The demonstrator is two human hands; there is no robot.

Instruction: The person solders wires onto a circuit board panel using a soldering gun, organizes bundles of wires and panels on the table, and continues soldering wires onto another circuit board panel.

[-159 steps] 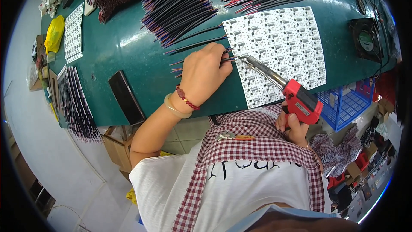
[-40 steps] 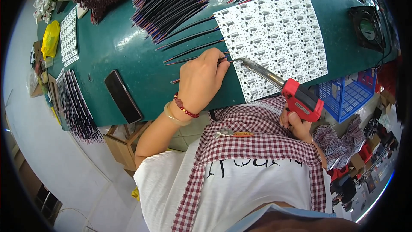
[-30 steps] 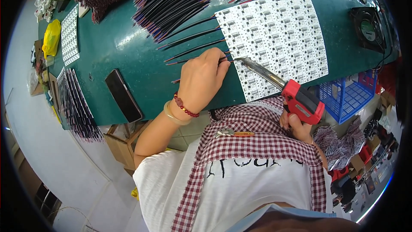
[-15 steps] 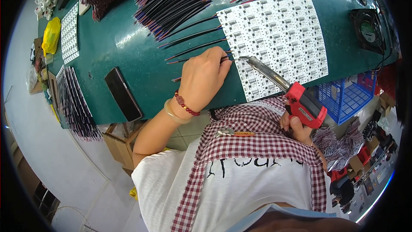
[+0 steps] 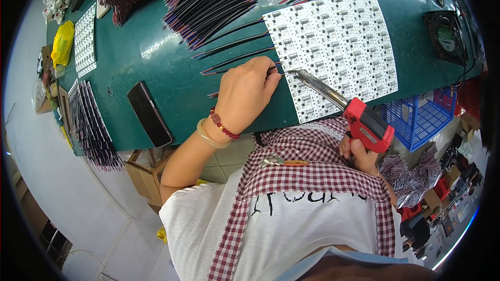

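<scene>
A white circuit board panel (image 5: 338, 47) with rows of small black parts lies on the green table. My left hand (image 5: 246, 91) is closed at the panel's left edge, pinching a thin black cable (image 5: 276, 71) between thumb and fingers. The cable's bare end points at the panel's edge. My right hand (image 5: 362, 156) is wrapped round the handle of a red and black soldering gun (image 5: 369, 125). Its metal tip reaches the panel's edge just beside the cable end; whether they touch is too small to tell. Several black cables (image 5: 234, 34) extend leftward from that edge farther back.
Bundles of black cables (image 5: 208, 5) lie at the back. A dark phone (image 5: 150, 114) rests left of my arm. Another panel with cables (image 5: 92, 125) overhangs the table's left edge. A small black fan (image 5: 446, 36) stands at the right, above a blue plastic crate (image 5: 424, 119).
The soldering gun has shifted slightly left, its tip nearer the cable end. My left hand has barely moved and still pinches the cable.
</scene>
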